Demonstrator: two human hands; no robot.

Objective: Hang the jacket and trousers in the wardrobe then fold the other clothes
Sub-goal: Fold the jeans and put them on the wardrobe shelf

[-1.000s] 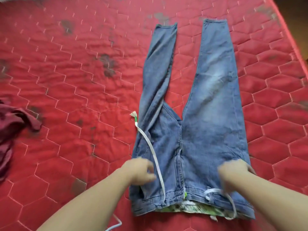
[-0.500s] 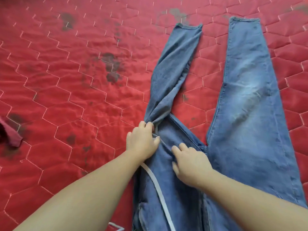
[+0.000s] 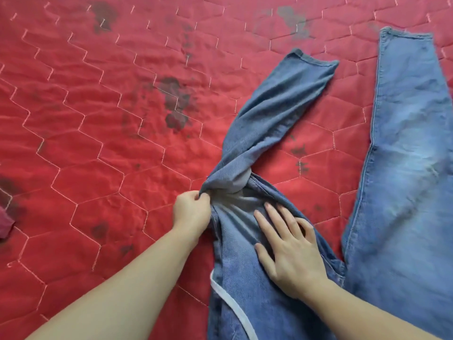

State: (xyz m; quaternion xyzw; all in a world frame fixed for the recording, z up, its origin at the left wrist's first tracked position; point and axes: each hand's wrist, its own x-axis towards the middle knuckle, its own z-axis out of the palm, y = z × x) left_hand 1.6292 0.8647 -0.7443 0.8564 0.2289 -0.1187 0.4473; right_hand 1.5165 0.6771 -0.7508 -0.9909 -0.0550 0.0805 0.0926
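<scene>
Here, a pair of faded blue denim jeans point(image 3: 282, 278) is lying spread on a red quilted bedcover stitched in pale hexagons point(image 3: 98, 143), its two legs pointing away from the person. The left hand point(image 3: 192, 213) is pinching the outer edge of the twisted left leg point(image 3: 277, 114), fingers and thumb curled tight around a fold of denim where the cloth is bunching into a knot-like turn. The right hand point(image 3: 289, 249) is resting flat on the upper thigh of that same leg, fingers straight and slightly fanned, pressing the fabric against the bedcover. The right leg point(image 3: 404, 155) is lying flat and smooth toward the right edge of the view, well apart from the twisted one. A white fabric strip point(image 3: 235, 307) is trailing over the denim near the bottom edge, just below the right wrist. Dark grey stains point(image 3: 176, 101) are showing on the bedcover, and a scrap of dark maroon cloth point(image 3: 5, 227) is peeking in at the far left edge
</scene>
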